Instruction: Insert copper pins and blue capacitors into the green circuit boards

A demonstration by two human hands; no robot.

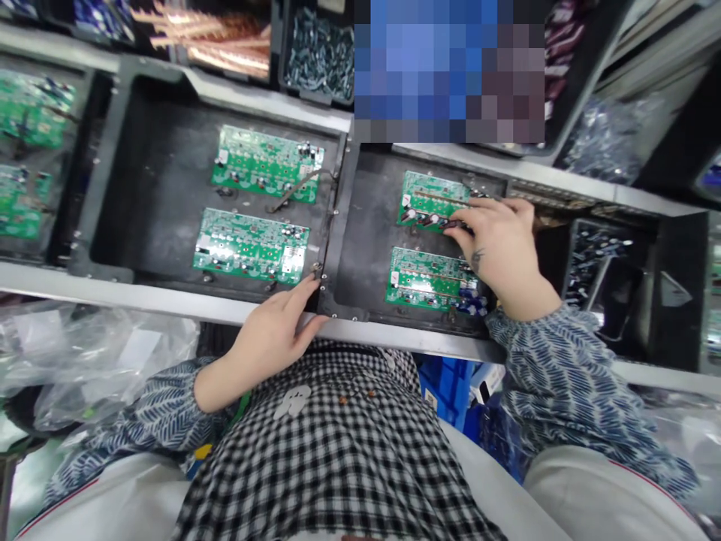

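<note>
My right hand (499, 244) is over the right end of the upper green circuit board (420, 197) in the right black tray. Its thumb and fingers are pinched together above a row of small dark components; whatever is between the fingertips is hidden. Below lies a second circuit board (422, 282), with blue components grouped at its right end. My left hand (276, 323) rests with outstretched fingers on the near right corner of the neighbouring tray (152, 165), holding nothing. That tray carries two more green boards, an upper one (264, 161) and a lower one (248, 244).
Behind the trays stand bins of copper-coloured strips (225, 37) and small metal parts (321, 56). To the right, a black bin (597, 252) holds small components. A metal rail (169, 291) runs along the front. Another tray with boards (37, 113) is at far left.
</note>
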